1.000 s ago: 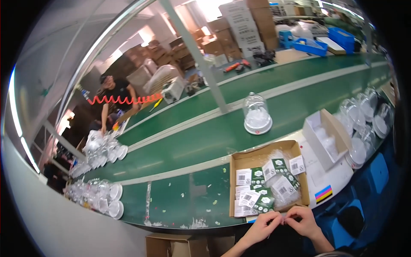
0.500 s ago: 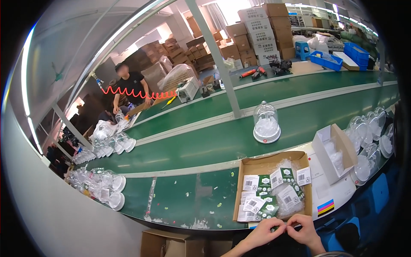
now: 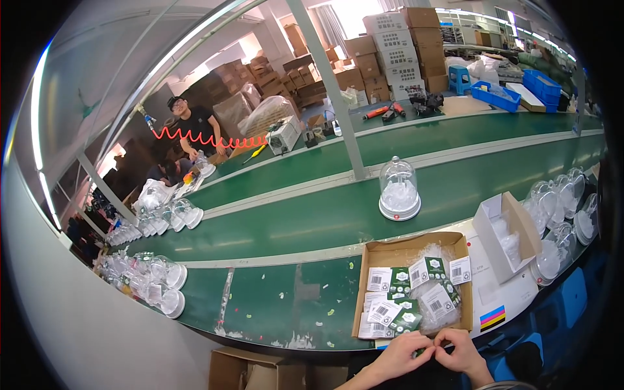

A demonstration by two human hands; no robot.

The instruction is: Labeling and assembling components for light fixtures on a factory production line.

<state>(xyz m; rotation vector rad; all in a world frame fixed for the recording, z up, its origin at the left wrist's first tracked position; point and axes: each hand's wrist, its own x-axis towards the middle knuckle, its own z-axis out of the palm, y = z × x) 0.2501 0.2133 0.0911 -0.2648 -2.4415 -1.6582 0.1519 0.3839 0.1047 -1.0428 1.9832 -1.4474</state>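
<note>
My left hand [image 3: 404, 354] and my right hand [image 3: 459, 351] meet at the near edge of the bench, fingertips pinched together. Between them is something too small and covered to name; a speck of green shows by the left fingers. Just beyond my hands is an open cardboard box [image 3: 364, 286], holding several green-and-white printed cards [image 3: 383, 312] and clear plastic bags [image 3: 439, 308]. Past it, a clear dome [image 3: 398, 170] on a round white base stands upright on the green conveyor belt [image 3: 286, 226], with white pieces inside.
A white carton [image 3: 492, 242] with clear plastic inside stands right of the box, beside several clear domes [image 3: 558, 250]. More domes [image 3: 170, 275] lie at the left. A metal post [image 3: 336, 97] rises beyond the belt. Across the line, a person [image 3: 195, 127] handles a dome.
The dome on the belt has shifted slightly left. Across the line, the person has lifted their head and the dome by their hand has moved right. My hands keep nearly the same pinch.
</note>
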